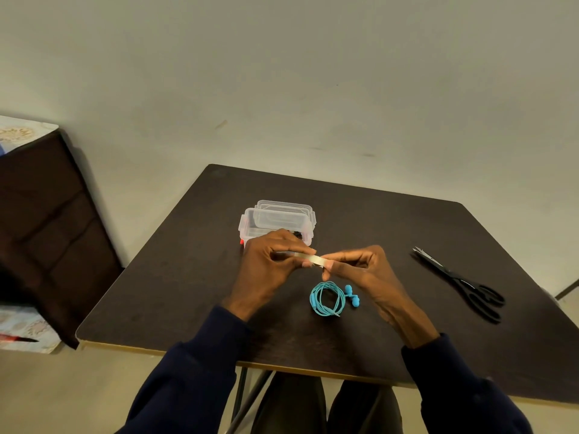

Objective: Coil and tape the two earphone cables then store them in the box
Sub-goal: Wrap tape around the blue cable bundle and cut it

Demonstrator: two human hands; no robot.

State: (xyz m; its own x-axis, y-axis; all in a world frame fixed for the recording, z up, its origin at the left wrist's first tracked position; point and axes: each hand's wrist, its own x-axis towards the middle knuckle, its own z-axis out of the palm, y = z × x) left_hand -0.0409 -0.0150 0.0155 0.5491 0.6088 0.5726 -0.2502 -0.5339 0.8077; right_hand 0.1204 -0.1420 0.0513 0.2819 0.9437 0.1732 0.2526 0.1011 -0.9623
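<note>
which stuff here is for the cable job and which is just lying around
For the job: tape strip pinched between left hand and right hand; coiled blue earphones; clear box; scissors, probably.
Lying about: dark furniture; patterned cloth.

Closed black scissors [463,283] lie at the right of a dark brown table [188,292]; brown cushioned furniture [47,220] stands left.

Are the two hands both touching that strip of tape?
Touching. The head view shows the left hand and the right hand each pinching one end of the tape strip.
</note>
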